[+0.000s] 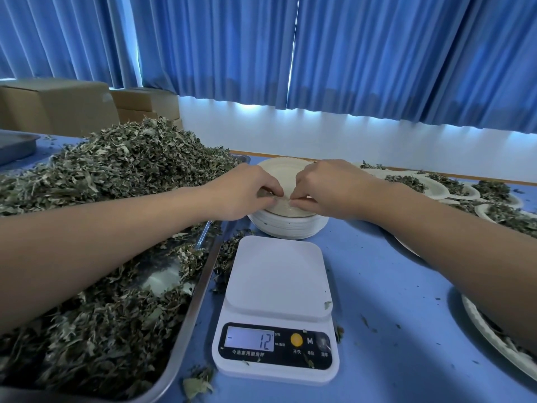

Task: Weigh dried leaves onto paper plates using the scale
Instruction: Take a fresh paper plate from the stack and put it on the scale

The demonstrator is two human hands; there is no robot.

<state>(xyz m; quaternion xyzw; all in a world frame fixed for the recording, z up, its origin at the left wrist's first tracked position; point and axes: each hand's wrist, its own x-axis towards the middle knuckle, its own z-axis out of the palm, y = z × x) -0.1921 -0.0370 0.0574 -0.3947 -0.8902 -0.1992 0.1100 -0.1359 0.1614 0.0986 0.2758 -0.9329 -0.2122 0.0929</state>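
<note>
A white digital scale (277,289) sits in front of me, its platform bare and its display reading -12. Just behind it stands a stack of paper plates (286,225). Both hands are at the stack's near rim: my left hand (247,191) and my right hand (328,190) pinch the edge of the top plate (280,173), which tilts up toward me. A big heap of dried leaves (116,167) fills the metal tray (189,312) on the left, under my left forearm.
Several paper plates with leaf portions (436,186) lie at the right, and another plate (494,335) shows under my right forearm. Loose leaf bits dot the blue table (392,286). Cardboard boxes (58,103) and a grey tray (14,146) stand at the far left.
</note>
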